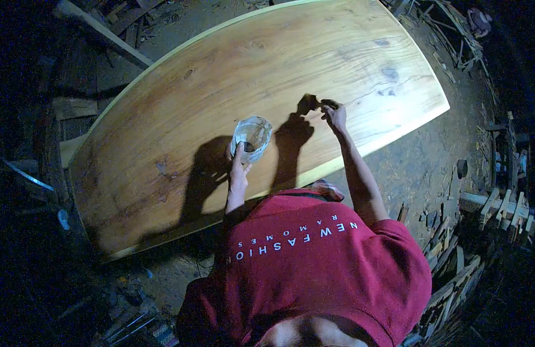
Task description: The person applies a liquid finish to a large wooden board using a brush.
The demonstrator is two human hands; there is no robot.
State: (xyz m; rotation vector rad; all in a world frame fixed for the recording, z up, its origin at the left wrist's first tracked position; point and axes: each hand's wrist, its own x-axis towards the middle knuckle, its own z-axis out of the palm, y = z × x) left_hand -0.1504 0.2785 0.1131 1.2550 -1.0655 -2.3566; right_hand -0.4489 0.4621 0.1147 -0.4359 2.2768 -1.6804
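Observation:
My left hand (239,178) grips a cloudy, whitish plastic cup (259,128), its thumb at the rim. The cup is tilted so its inside faces me, and a dark patch shows at the bottom. My right hand (335,115) is closed on a small dark scraper (308,103) with a flat, wide end, held close over the wood. Beneath both hands lies a large wooden tabletop (221,75) with a curved far edge, a pale rim and visible grain and knots. Shadows of my hands fall on it, to the left of each.
Wooden beams (105,34) stand beyond the tabletop's far left edge. Scrap wood strips (452,272) pile up on the right, near a rack of short sticks (502,208). Bare dirt ground (406,168) borders the near right edge. The surroundings are dark.

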